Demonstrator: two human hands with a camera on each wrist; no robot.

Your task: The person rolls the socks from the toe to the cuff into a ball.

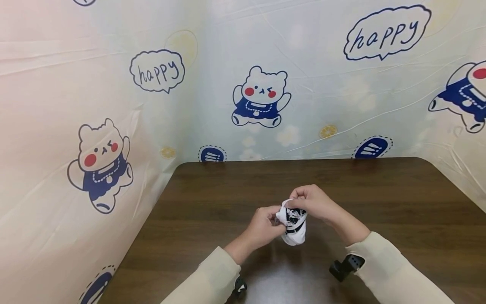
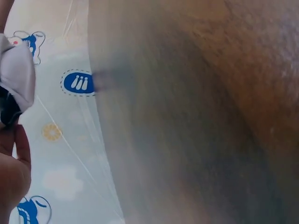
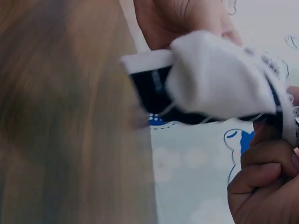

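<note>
A small white sock (image 1: 295,236) with black patches and loose threads on its inner side is held up above the table. My left hand (image 1: 262,228) pinches its left edge with thumb and fingers. On the other side, my right hand (image 1: 313,204) grips the upper rim with curled fingers. In the right wrist view the sock (image 3: 219,79) shows a rounded white part and a dark band, with the left hand (image 3: 187,18) above it and the right hand (image 3: 266,182) below. Only part of the sock (image 2: 21,70) shows in the left wrist view, over the left hand (image 2: 11,172).
Below the hands lies a dark brown wooden table (image 1: 212,190). A pale printed curtain (image 1: 322,93) with bears and speech bubbles hangs behind the table and along its sides. A black wrist device (image 1: 346,267) sits at the right sleeve.
</note>
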